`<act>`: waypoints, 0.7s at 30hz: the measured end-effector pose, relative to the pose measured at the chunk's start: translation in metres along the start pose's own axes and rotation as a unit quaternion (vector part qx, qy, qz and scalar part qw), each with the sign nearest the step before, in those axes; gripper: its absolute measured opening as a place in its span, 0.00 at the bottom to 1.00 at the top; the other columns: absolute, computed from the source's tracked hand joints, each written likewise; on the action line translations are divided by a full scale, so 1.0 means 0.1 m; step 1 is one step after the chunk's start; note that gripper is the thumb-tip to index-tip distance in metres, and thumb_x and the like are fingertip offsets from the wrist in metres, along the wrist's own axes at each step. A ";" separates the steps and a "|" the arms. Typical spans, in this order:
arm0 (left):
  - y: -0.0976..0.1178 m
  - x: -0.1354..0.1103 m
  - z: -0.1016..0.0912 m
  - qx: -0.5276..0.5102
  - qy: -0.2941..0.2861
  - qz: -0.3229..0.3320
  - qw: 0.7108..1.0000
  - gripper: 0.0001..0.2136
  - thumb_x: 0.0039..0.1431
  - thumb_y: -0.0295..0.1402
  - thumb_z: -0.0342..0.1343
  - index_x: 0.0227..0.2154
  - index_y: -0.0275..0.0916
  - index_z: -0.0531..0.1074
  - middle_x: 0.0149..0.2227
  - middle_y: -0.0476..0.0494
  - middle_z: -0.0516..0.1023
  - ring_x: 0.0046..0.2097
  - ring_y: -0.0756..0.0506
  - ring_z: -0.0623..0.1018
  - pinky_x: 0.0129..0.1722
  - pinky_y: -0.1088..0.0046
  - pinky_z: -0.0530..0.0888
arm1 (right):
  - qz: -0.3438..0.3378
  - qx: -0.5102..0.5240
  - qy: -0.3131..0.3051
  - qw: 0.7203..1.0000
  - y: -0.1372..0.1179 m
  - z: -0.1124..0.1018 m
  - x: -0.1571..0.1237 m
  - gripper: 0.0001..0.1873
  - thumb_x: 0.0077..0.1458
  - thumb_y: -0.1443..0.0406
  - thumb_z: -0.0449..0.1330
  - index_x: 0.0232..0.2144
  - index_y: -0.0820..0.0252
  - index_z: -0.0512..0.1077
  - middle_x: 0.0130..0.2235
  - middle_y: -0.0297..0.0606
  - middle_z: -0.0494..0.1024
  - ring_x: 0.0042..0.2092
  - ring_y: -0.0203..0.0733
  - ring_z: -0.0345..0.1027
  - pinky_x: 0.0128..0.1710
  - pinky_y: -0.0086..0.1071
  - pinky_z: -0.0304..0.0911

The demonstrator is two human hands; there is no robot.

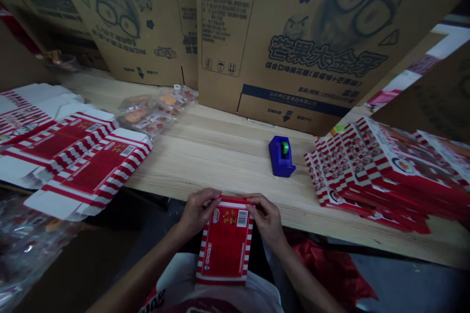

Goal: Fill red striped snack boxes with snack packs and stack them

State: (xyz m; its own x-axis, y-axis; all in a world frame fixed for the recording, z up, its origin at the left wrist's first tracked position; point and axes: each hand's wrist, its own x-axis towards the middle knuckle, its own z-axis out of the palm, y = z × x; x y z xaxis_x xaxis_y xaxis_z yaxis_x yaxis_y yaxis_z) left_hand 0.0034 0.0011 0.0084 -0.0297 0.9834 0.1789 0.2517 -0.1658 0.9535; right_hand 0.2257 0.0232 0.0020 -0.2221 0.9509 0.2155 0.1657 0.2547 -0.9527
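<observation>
A red and white striped carton (224,244) stands on end over my lap, just in front of the wooden table's near edge (235,183). My left hand (198,211) grips its upper left corner with fingers curled over the top. On the upper right corner, my right hand (267,217) pinches the top flap. Both hands are closed on the carton. A barcode shows near the carton's top right.
Flat unfolded red-striped cartons (81,156) lie stacked at the left. Finished cartons (374,171) lean in a row at the right. A blue tape dispenser (281,156) sits mid-table. Clear packets of small items (154,110) lie behind. Large printed cardboard boxes (293,34) wall the back.
</observation>
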 end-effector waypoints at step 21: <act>0.23 0.30 -0.15 -0.288 0.071 -0.238 0.925 0.19 0.42 0.41 0.69 0.35 0.37 0.76 0.29 0.47 0.80 0.27 0.45 0.78 0.28 0.71 0.76 | 0.088 -0.089 0.237 0.964 0.55 -1.26 1.08 0.21 0.43 0.47 0.60 0.26 0.61 0.72 0.25 0.37 0.75 0.30 0.41 0.66 0.30 0.32 0.61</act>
State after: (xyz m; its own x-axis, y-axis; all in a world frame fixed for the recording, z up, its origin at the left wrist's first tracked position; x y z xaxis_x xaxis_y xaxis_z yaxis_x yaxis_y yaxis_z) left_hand -0.0062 0.0259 0.0392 -0.1418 0.9424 -0.3031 -0.3777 0.2315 0.8965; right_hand 0.3322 0.1619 0.0001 0.2805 0.9451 0.1677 0.3318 0.0685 -0.9408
